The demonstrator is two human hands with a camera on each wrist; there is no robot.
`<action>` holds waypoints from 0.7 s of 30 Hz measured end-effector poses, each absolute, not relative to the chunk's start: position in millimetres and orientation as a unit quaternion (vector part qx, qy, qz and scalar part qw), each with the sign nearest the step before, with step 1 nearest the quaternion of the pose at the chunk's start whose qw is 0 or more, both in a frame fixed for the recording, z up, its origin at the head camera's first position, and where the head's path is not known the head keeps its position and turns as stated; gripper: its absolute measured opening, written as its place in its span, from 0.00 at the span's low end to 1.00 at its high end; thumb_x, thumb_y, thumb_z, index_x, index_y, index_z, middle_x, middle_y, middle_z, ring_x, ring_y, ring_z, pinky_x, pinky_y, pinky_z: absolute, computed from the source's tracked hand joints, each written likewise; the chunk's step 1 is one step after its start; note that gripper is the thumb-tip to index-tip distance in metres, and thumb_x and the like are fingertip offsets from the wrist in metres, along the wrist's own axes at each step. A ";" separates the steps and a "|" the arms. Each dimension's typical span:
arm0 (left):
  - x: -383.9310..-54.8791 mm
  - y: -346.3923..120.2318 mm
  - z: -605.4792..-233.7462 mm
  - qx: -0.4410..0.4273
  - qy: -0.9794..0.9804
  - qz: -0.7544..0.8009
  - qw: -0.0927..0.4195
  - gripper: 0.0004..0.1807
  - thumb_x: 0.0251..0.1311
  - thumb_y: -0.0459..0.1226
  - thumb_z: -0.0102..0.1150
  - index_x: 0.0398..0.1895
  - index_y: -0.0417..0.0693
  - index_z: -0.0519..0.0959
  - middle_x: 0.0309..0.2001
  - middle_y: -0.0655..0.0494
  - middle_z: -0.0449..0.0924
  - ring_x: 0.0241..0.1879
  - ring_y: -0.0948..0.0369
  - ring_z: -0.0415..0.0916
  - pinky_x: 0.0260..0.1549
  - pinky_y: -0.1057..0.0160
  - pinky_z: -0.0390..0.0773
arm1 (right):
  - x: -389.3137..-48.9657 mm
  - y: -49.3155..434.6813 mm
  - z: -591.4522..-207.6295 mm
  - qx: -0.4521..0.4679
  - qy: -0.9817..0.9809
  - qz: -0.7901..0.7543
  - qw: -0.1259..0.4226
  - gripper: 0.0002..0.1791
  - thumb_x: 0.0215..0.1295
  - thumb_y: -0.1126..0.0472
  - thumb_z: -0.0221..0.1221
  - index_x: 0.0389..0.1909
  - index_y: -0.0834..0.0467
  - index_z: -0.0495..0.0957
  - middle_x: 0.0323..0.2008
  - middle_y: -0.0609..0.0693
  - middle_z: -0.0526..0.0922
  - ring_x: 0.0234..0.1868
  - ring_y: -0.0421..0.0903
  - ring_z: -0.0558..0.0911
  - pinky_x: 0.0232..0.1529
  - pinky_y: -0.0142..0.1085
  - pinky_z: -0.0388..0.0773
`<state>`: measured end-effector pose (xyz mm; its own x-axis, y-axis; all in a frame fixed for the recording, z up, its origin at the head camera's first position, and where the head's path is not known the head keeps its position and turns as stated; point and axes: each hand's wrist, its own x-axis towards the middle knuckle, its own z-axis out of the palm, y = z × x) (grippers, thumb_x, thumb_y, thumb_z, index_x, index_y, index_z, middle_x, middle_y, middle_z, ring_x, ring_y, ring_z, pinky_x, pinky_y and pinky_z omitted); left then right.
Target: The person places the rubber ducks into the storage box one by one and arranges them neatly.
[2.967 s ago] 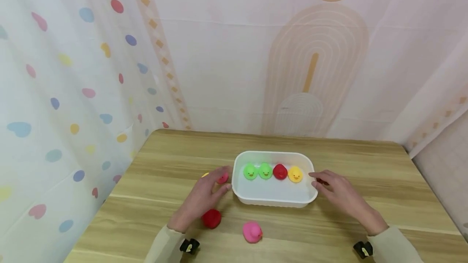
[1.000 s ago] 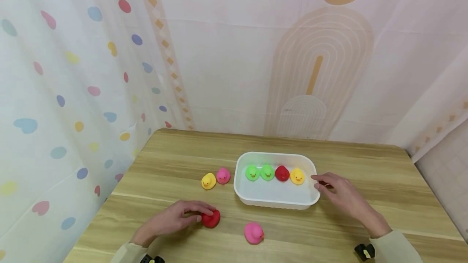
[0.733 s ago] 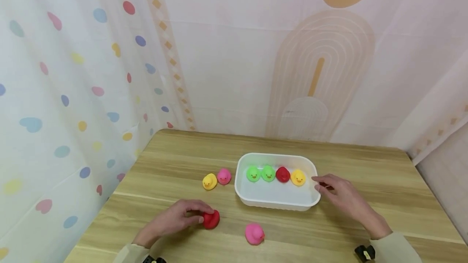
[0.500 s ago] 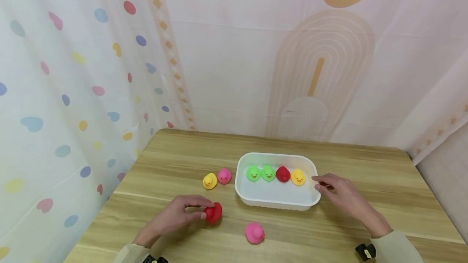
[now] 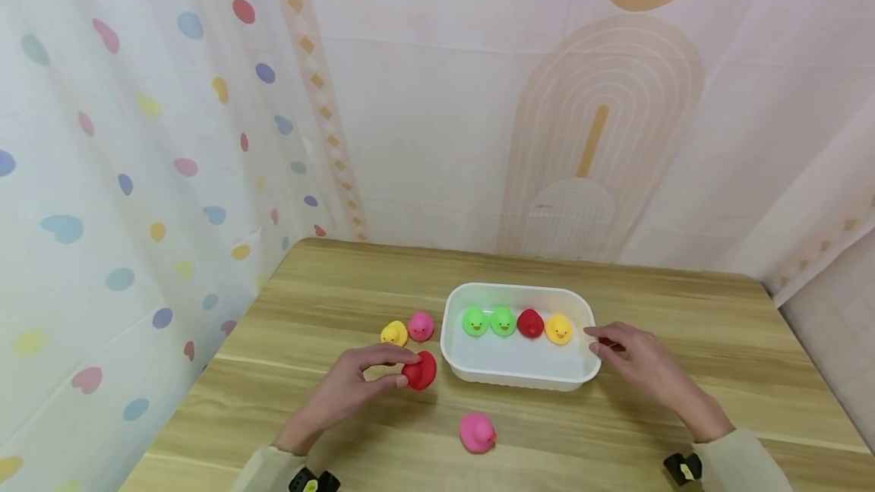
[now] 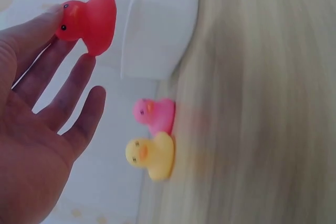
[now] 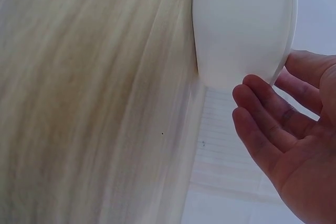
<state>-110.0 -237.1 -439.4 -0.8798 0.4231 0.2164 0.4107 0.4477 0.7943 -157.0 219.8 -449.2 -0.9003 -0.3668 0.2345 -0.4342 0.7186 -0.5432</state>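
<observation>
My left hand (image 5: 355, 386) pinches a red rubber duck (image 6: 97, 22) between thumb and fingertips, held above the table. Its other fingers spread loosely in the left wrist view. Just beyond it sit a yellow rubber duck (image 6: 157, 156) and a pink rubber duck (image 6: 160, 116). Inside the white plastic tray (image 5: 519, 382) a row runs along the far wall: two green ducks (image 5: 475, 321), a red duck (image 5: 530, 323) and a yellow duck (image 5: 559, 329). My right hand (image 5: 642, 363) rests with relaxed fingers at the tray's right end, fingertips against its wall and rim.
Another pink duck (image 5: 477, 432) lies on the wooden table (image 5: 683, 310) in front of the tray. A patterned curtain (image 5: 424, 120) hangs behind the table and along its left side.
My left hand came from beside the tray to the red duck on the table, took hold of it, and has lifted it toward the tray. The right hand stays at the tray's end.
</observation>
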 end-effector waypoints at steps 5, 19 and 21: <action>-113.2 -222.8 -438.2 0.244 0.846 0.474 -0.021 0.14 0.66 0.41 0.70 0.54 0.56 0.88 0.52 0.64 0.88 0.56 0.63 0.81 0.57 0.52 0.82 | -156.6 220.1 -449.2 0.212 -0.927 0.304 0.055 0.15 0.72 0.60 0.65 0.55 0.61 0.86 0.44 0.48 0.87 0.40 0.42 0.82 0.41 0.35 0.84; -121.3 -189.8 -432.7 0.224 0.835 0.497 -0.068 0.15 0.59 0.37 0.75 0.50 0.54 0.89 0.49 0.66 0.88 0.58 0.62 0.79 0.60 0.55 0.79 | -156.2 220.6 -453.4 0.216 -0.921 0.315 0.071 0.14 0.73 0.62 0.64 0.55 0.62 0.86 0.44 0.49 0.87 0.41 0.43 0.83 0.41 0.36 0.85; -122.8 -185.7 -432.1 0.220 0.834 0.502 -0.067 0.15 0.59 0.37 0.75 0.50 0.55 0.89 0.49 0.65 0.88 0.57 0.61 0.80 0.59 0.50 0.80 | -156.4 221.0 -454.0 0.217 -0.921 0.316 0.075 0.14 0.72 0.62 0.64 0.54 0.63 0.86 0.44 0.49 0.87 0.41 0.42 0.83 0.41 0.36 0.85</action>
<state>-122.8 -185.7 -432.1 -0.8946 0.2993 0.3318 0.4331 0.3985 0.8085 -156.4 221.0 -454.0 -0.8942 -0.3525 0.2760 -0.4477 0.7060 -0.5487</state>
